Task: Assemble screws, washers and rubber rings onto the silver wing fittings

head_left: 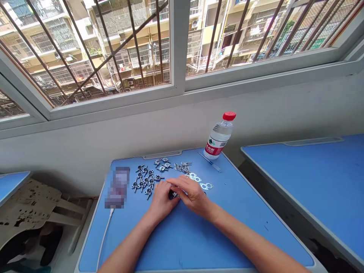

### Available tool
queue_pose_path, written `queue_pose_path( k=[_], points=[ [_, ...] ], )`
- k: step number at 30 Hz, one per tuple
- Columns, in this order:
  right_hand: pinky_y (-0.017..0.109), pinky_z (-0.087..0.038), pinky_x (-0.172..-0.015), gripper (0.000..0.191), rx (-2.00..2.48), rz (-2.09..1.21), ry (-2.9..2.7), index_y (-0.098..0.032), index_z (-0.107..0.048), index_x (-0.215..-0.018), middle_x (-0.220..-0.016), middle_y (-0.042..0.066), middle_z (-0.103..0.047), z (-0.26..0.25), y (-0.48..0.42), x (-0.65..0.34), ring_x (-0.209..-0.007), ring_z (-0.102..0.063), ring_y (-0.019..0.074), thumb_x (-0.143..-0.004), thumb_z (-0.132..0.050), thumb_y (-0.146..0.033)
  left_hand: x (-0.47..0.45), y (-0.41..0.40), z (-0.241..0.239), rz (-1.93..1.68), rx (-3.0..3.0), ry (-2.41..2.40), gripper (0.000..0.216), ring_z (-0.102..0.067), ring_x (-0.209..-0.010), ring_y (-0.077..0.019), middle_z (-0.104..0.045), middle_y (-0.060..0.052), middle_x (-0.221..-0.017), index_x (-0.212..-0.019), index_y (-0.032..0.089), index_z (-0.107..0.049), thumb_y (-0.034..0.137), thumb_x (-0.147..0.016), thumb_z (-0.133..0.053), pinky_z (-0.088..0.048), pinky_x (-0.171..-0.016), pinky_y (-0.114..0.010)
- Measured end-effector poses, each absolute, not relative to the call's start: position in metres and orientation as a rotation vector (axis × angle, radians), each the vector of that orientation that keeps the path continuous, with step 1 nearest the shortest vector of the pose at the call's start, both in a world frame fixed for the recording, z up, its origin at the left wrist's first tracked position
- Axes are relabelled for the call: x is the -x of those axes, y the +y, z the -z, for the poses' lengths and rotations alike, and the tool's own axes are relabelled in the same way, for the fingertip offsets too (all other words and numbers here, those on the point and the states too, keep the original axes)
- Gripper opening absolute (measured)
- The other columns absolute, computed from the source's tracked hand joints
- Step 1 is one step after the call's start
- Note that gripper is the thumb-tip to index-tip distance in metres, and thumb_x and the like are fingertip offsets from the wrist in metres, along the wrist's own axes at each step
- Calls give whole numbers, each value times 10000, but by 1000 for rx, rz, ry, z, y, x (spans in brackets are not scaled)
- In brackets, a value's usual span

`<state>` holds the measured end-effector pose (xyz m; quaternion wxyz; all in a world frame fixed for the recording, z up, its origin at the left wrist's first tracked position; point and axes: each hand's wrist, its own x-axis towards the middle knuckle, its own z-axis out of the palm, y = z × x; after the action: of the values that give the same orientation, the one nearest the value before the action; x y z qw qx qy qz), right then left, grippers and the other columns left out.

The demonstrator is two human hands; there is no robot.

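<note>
My left hand (163,197) and my right hand (191,193) meet over the middle of the blue desk. Between them a small dark part with a bit of metal (171,194) shows, mostly covered by fingers. My left fingers are closed around it. The right hand's fingers are curled over the left; whatever they pinch is hidden. Left of the hands lie several small metal fittings with black round centres (146,180). Behind are similar silvery fittings (164,166) and a pile of thin metal pins (182,167). Flat metal plates with holes (206,186) lie beside my right hand.
A water bottle with a red cap (218,138) stands at the desk's back right corner, with a pen (209,162) lying before it. A blurred phone (117,188) with a white cable (105,235) lies at left. Another blue desk (313,178) stands to the right, across a gap.
</note>
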<state>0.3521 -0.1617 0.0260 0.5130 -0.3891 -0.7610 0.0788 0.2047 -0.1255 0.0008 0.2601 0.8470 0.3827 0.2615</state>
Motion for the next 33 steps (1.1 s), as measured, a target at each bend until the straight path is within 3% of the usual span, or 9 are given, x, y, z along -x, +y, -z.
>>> queue_pose_path(
  k=[4, 12, 23, 27, 33],
  points=[
    [334, -514, -660, 273, 928, -235, -1797, -248, -661, -1136, -842, 46, -714, -29, -162, -354, -713, -605, 199, -974, -450, -183, -204, -126, -1, -702, -2294, 1042, 178, -585, -916, -235, -700, -24, -986, -898, 213, -617, 102, -761, -638, -390, -784, -344],
    [305, -468, -613, 158, 1013, -252, -1699, -220, -659, -910, -696, 18, -628, -30, -161, -354, -633, -545, 176, -941, -505, -198, -204, -127, 0, -653, -2316, 1064, 128, -558, -861, -220, -676, -20, -913, -849, 201, -605, 109, -771, -647, -386, -774, -342],
    [281, -451, -598, 90, 1061, -242, -1648, -210, -587, -842, -712, 12, -607, -26, -162, -351, -620, -529, 159, -921, -551, -185, -203, -127, -1, -665, -2300, 1060, 112, -562, -888, -224, -671, -20, -916, -823, 205, -597, 111, -780, -639, -398, -806, -348],
    [280, -485, -612, 83, 1038, -204, -1671, -211, -606, -946, -756, 20, -622, -21, -161, -351, -638, -560, 160, -936, -531, -178, -203, -127, 0, -653, -2325, 1066, 113, -565, -894, -225, -671, -23, -930, -846, 207, -615, 115, -786, -642, -392, -792, -350],
    [336, -527, -734, 316, 951, -162, -1847, -242, -587, -1239, -919, 62, -697, -26, -159, -361, -823, -621, 200, -973, -453, -138, -204, -126, 0, -635, -2334, 1071, 128, -573, -938, -237, -679, -39, -1000, -852, 201, -627, 106, -773, -660, -391, -806, -366]
  ],
)
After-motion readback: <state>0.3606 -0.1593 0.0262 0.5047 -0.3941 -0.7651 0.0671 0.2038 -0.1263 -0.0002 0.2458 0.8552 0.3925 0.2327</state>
